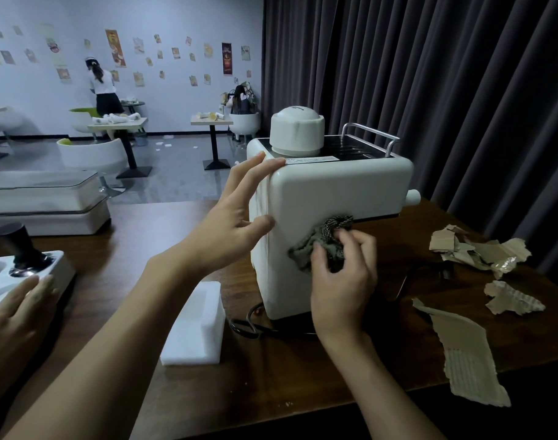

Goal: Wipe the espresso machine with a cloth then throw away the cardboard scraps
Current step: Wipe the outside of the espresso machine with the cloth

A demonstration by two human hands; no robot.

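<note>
Dark wooden table point(119, 312) before grey curtains point(445, 74); your left hand point(236, 217) braces the espresso machine point(328, 192), fingers spread, while your right hand point(344, 274) grips the cloth point(315, 246) against it.

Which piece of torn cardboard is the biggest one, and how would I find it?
Start at the cream boxy espresso machine on the dark wooden table. To its right lie torn brown cardboard scraps: a crumpled heap far back, a small piece below it. The biggest is the long ribbed cardboard strip nearest the table's front edge, flat and much longer than the others.
</note>
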